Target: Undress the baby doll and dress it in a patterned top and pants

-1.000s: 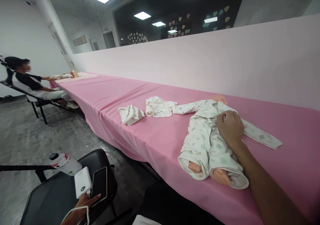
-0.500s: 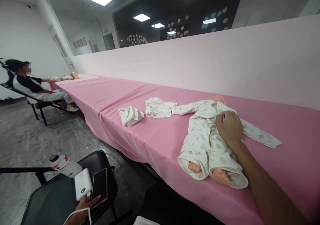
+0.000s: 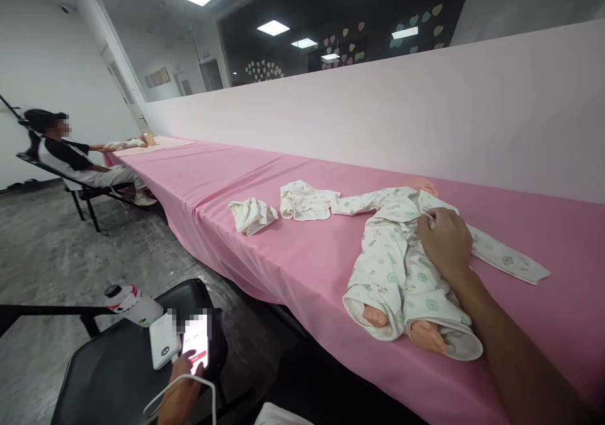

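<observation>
A doll in a patterned white baby outfit lies on its back on the pink-covered table, its feet showing at the trouser cuffs. My right hand rests at its waist, fingers curled on the waistband of the baby trousers. A long-sleeved baby top covers the upper body, with one sleeve stretched out to each side. Down at the left, my left hand reaches over the chair. Its fingers are apart and touch the lit screen of a phone. A white cable crosses that hand.
Two crumpled white cloth pieces lie on the table left of the doll. A white power bank and a bottle sit on the black chair. Another person sits at the table's far end.
The phone screen has gone from dark to lit, and my left hand's fingers have shifted onto it. My right hand stays at the doll's waist. The view has moved slightly.
</observation>
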The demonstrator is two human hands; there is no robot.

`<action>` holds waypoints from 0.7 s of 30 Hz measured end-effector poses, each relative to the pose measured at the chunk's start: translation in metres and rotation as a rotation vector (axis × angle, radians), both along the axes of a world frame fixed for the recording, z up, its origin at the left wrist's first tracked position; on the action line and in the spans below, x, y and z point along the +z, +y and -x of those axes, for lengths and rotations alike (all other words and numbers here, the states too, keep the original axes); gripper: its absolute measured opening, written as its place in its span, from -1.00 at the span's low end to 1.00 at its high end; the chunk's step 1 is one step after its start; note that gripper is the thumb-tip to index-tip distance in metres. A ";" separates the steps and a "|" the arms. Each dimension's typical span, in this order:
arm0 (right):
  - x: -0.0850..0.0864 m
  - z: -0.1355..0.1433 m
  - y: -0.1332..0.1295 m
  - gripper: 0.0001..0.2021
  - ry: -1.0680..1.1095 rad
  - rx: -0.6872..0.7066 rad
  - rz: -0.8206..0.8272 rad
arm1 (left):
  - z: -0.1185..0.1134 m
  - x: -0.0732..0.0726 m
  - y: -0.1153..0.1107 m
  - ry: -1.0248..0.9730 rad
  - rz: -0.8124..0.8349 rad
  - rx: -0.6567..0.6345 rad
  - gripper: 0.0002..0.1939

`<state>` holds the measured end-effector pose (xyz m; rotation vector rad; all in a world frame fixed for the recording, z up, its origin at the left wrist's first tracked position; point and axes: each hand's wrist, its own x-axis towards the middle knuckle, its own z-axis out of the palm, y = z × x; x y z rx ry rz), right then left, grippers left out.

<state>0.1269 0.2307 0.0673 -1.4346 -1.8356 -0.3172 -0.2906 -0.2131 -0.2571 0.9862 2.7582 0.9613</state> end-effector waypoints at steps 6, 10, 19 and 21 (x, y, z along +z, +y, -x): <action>-0.003 -0.001 0.005 -0.67 -0.118 0.044 -0.059 | -0.102 0.096 0.086 -0.183 -0.198 -0.397 -0.68; 0.000 0.001 0.004 -0.69 -0.044 0.026 -0.046 | -0.169 0.184 0.136 -0.290 -0.293 -0.765 -0.72; 0.008 0.001 0.001 -0.80 0.396 0.183 0.204 | -0.272 0.324 0.246 -0.185 -0.636 -1.051 -0.80; 0.007 0.000 0.001 -0.80 0.474 0.238 0.228 | -0.284 0.346 0.266 -0.122 -0.578 -1.084 -0.78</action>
